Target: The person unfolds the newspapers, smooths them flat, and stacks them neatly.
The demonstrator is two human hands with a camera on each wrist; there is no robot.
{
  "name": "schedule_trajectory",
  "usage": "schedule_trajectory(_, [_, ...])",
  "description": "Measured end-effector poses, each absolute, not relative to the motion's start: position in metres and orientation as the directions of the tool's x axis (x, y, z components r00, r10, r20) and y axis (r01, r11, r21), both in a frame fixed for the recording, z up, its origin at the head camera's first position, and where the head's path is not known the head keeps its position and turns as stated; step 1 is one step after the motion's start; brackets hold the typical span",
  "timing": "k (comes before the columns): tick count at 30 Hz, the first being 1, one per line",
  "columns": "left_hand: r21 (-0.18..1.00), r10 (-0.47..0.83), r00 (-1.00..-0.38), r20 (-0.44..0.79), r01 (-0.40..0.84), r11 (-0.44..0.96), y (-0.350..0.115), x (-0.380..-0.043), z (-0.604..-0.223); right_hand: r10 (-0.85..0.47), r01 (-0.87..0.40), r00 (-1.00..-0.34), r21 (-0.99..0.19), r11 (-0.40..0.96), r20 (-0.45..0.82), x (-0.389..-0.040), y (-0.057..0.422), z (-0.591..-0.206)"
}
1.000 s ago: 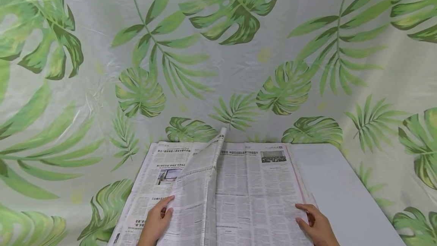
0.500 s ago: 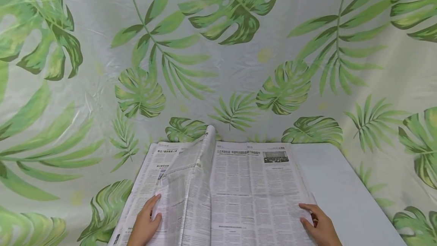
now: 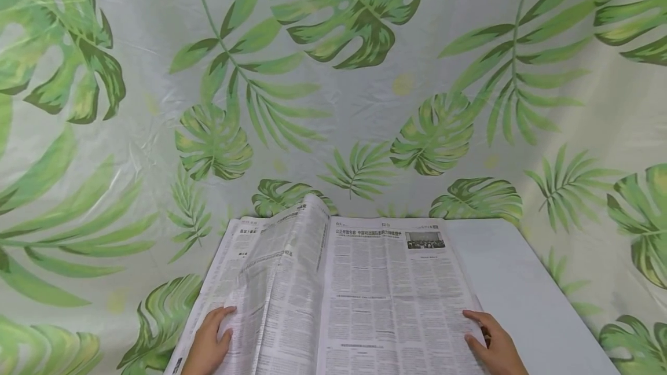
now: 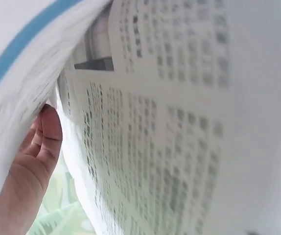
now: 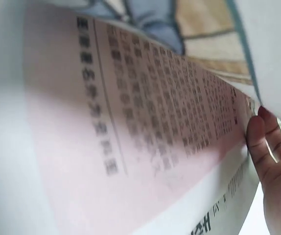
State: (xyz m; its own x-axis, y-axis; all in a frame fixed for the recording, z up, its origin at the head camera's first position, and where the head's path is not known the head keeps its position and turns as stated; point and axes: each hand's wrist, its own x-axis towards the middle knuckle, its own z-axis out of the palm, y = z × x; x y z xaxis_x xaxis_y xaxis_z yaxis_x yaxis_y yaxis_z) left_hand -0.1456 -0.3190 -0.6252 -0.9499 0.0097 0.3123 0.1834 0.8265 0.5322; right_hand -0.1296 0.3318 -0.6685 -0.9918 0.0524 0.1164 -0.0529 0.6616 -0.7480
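A newspaper (image 3: 359, 282) lies spread open, its right-hand page fairly flat with a small photo at the upper right. One sheet (image 3: 292, 282) on the left side stands up in a curved fold, its top corner raised above the paper's back edge. My left hand (image 3: 208, 337) pinches the left edge of that sheet between thumb and fingers. In the left wrist view the left hand (image 4: 33, 161) shows behind a bulging page. My right hand (image 3: 495, 340) pinches the newspaper's right edge. Printed text on a pink panel (image 5: 145, 122) fills much of the right wrist view beside the right hand (image 5: 277, 161).
The newspaper rests on a white tabletop (image 3: 510, 282), bare at the right. A leaf-patterned curtain (image 3: 354, 103) hangs behind the table and down both sides. More newspaper pages (image 3: 224, 274) lie beneath the raised sheet at the left.
My left hand has moved left and slightly down, drawing the raised sheet with it. More of the right-hand page is uncovered. My right hand has shifted slightly right, still pinching the edge.
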Motion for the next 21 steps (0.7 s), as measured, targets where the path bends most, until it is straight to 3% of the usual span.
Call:
schedule_trajectory(4, [0.503,0.001,-0.953,0.302,0.16,0.85,-0.325,-0.143,-0.626,0.019,-0.101,-0.988,-0.731,0.675,0.153,-0.13,0.336,-0.669])
schedule_trajectory(12, [0.539,-0.004,-0.994,0.112,0.057,0.84,-0.344,-0.14,-0.621,-0.011,-0.161,-0.975,-0.665,0.729,0.224,-0.13,0.342,-0.671])
schedule_trajectory(18, [0.502,0.006,-0.994,0.11,0.061,0.863,-0.359,-0.138,-0.625,0.0,-0.139,-0.975,-0.611,0.779,0.222,-0.129,0.346,-0.671])
schedule_trajectory(21, [0.498,0.002,-0.985,0.172,0.089,0.863,-0.364,-0.137,-0.629,0.015,-0.101,-0.982,-0.586,0.804,0.19,-0.129,0.347,-0.668])
